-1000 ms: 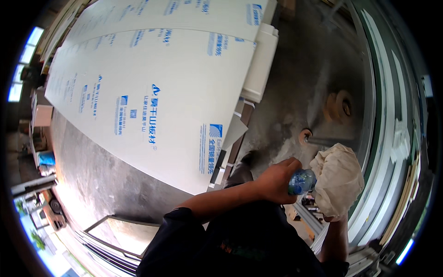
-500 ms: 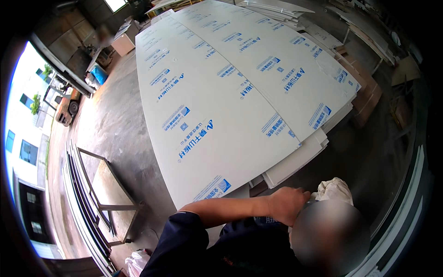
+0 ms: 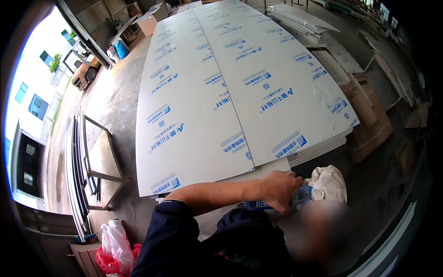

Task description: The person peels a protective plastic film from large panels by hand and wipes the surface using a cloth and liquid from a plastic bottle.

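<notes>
My left hand (image 3: 278, 190) is closed, its bare forearm crossing low over the near end of the panels from a dark sleeve. Its fingertips meet beside a clear bluish plastic bottle (image 3: 302, 195); what they pinch is hidden. On the other side of the bottle is my right hand (image 3: 329, 183) in a bulky off-white cloth glove, wrapped against it. A blurred patch covers the lower part of the bottle and the right forearm. Just beyond both hands lies a stack of large white panels (image 3: 194, 111) with blue print, two sheets side by side on top.
More boards (image 3: 302, 21) and brown sheets (image 3: 369, 117) lie to the right of the stack. On the left stand a metal frame cart (image 3: 106, 173) and red and white plastic bags (image 3: 116, 247). A forklift (image 3: 84, 73) is parked by the open doorway.
The view has turned, so the panels sit differently and the plastic bags show more. Both hands sit further left in view, and the bottle between them now shows.
</notes>
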### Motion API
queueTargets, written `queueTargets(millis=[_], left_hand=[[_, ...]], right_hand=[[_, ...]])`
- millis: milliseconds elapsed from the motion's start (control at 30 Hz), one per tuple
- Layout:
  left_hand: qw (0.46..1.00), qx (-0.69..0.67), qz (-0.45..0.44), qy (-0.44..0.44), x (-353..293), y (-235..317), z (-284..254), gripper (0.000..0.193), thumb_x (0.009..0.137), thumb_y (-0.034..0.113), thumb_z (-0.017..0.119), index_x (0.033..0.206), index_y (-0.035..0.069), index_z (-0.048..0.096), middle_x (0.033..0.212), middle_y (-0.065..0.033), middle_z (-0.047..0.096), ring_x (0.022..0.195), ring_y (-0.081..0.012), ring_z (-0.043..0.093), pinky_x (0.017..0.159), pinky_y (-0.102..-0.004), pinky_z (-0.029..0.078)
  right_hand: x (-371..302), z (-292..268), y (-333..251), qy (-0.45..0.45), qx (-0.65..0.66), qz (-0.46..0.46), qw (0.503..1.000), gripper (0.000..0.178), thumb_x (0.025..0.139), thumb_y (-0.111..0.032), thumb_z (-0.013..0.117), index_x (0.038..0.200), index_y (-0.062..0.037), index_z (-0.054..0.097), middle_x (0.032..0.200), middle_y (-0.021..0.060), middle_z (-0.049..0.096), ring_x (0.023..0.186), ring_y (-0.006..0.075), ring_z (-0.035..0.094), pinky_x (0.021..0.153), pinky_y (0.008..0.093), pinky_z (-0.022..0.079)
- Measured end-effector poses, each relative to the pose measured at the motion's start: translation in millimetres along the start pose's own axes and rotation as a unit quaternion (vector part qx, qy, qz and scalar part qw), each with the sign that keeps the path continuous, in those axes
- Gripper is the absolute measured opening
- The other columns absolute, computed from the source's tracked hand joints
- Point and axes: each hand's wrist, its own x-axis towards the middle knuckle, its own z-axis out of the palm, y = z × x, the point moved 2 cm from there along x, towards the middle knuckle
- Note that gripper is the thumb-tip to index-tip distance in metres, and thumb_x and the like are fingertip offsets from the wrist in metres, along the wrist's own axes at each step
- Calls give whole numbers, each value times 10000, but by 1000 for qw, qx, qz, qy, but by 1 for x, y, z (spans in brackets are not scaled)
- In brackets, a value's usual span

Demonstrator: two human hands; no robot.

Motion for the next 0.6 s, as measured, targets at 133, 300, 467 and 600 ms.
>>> queueTargets(millis=[133,300,467,600], left_hand=[[993,-40,39,104,54,-19,8,602,582,241,812,1055,-3,531,1023,-196,589,965,-401,625,773,-460,536],[977,-94,64,181,113,-39,-5,633,569,206,799,1090,3,502,1060,-189,544,996,-401,598,783,-462,529],[953,-152,44,260,135,-58,-16,655,583,223,804,1127,-2,515,1113,-182,544,1010,-398,588,809,-450,519],[936,-156,19,314,142,-76,-24,616,609,214,796,1127,11,532,1168,-183,546,1036,-403,585,821,-446,514]], right_hand=[[58,4,41,-38,-30,-73,996,315,917,-134,608,1202,-4,632,1229,180,623,1193,355,567,1045,480,424],[134,13,76,-86,-82,-157,980,314,921,-124,604,1210,-5,629,1240,180,617,1210,358,558,1061,481,414],[174,27,92,-127,-124,-216,960,313,925,-113,601,1218,-6,626,1252,180,611,1226,361,549,1076,481,403],[199,32,91,-109,-28,-196,974,321,895,-79,628,1208,-5,633,1228,170,623,1185,361,568,1037,467,429]])
